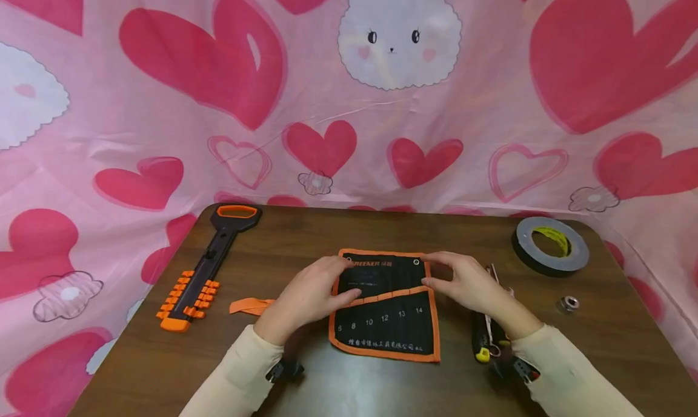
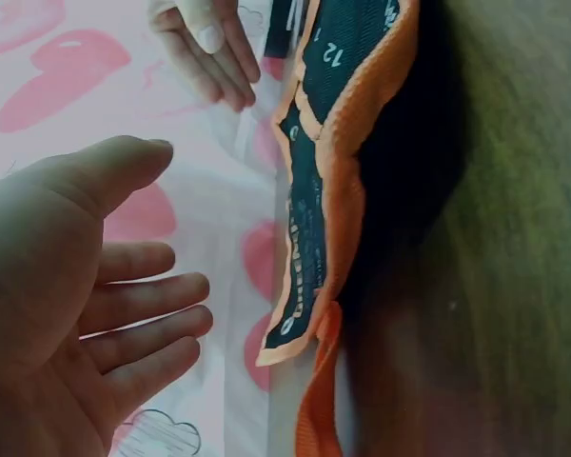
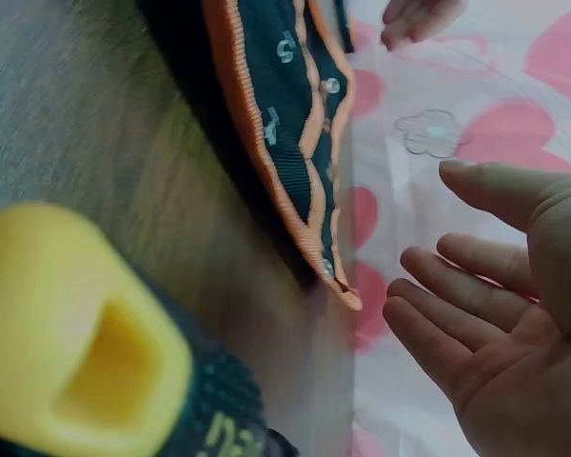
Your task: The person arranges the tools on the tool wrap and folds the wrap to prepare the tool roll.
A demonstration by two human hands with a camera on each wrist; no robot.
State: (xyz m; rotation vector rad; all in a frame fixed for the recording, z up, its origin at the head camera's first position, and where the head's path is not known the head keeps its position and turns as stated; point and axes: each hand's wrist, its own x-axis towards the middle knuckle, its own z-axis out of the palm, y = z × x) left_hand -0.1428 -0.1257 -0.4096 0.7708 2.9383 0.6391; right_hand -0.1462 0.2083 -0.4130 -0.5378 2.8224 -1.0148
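A black fabric tool pouch with orange edging lies flat on the table, its numbered pockets towards the person. White print, including 8, 10, 12, 13 and 14, runs along the pockets. The left hand is over the pouch's left edge, its fingers apart and holding nothing. Over the right edge, the right hand has its thumb and fingers spread, with nothing between them. Both wrist views show the fingers extended beside the pouch. An orange strap reaches out from the pouch's left side, partly behind the left hand.
On the left lies a black handled rack with orange clips. A black tool with a yellow end is partly under the right forearm. Further right are a small metal socket and a roll of grey tape. A heart-patterned cloth hangs behind the table.
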